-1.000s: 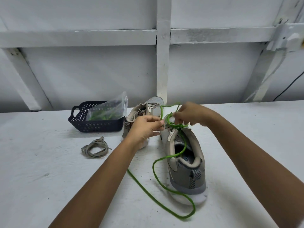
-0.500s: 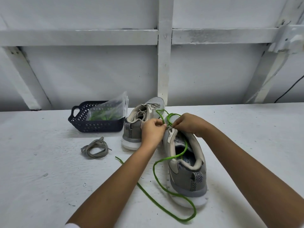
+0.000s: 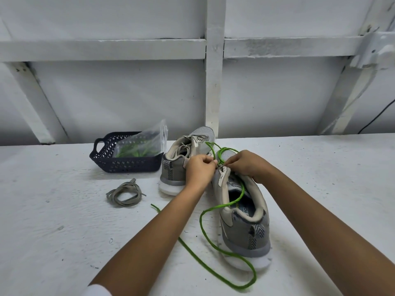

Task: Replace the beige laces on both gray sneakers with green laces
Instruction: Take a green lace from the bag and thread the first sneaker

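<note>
Two gray shoes stand side by side on the white table, with their heels toward the person. The near shoe is on the right. The far shoe is just to its left and a bit farther back, and it has beige lacing in it.

Both hands are close together over the front of the near shoe, with their fingertips almost touching. The left hand has curled fingers and pinches the green lace. The right hand is curled too and pinches the same lace right beside it.

The green lace makes small loops above the hands. From there it runs down into the near shoe, comes out over its left side, and lies in a big loop on the table by the heel. One end of it lies on the table to the left of the left arm.

A loose beige lace lies coiled on the table, left of the shoes. Behind it sits a dark basket with a clear bag in it. The bag has something green inside.
</note>
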A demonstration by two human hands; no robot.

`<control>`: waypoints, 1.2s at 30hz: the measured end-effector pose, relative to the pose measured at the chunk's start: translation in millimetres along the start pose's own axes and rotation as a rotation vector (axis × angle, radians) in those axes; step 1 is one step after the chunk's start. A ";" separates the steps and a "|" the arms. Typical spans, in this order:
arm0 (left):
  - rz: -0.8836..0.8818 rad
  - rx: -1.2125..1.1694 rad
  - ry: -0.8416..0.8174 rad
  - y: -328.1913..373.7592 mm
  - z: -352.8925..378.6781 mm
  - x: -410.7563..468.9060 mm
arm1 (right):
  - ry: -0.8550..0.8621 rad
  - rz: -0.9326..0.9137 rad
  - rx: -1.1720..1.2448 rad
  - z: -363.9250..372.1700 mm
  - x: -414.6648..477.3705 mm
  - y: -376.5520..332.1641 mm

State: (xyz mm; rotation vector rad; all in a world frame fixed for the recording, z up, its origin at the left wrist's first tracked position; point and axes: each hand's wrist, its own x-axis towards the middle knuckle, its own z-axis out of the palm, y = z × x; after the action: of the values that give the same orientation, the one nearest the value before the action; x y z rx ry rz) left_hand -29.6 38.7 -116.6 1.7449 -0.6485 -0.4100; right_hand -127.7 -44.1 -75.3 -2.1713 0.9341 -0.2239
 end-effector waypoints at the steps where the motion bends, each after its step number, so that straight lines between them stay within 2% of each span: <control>1: 0.007 0.010 0.006 -0.3 0.7 0.0 | 0.002 0.000 0.004 0.4 0.1 0.3; 10: 0.112 0.177 0.049 -1.1 1.7 -6.4 | 0.012 0.008 0.074 4.1 3.0 6.2; 17: 0.114 0.050 0.093 -7.2 3.4 -9.4 | 0.055 0.090 0.044 7.0 2.7 5.3; 23: 0.041 -0.077 0.082 -6.4 4.2 -8.9 | 0.037 0.085 0.114 7.6 3.6 9.1; 29: 0.114 -0.015 0.107 -5.0 6.3 -12.4 | 0.042 0.073 0.164 8.0 0.1 9.5; 36: 0.093 0.018 0.103 -3.5 5.9 -18.2 | 0.046 0.076 0.195 8.7 -0.9 10.4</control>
State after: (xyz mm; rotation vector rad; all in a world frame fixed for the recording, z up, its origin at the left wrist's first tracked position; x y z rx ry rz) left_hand -46.6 45.9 -122.7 1.7330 -0.6586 -0.2490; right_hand -130.4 -43.2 -88.6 -1.9555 0.9764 -0.3163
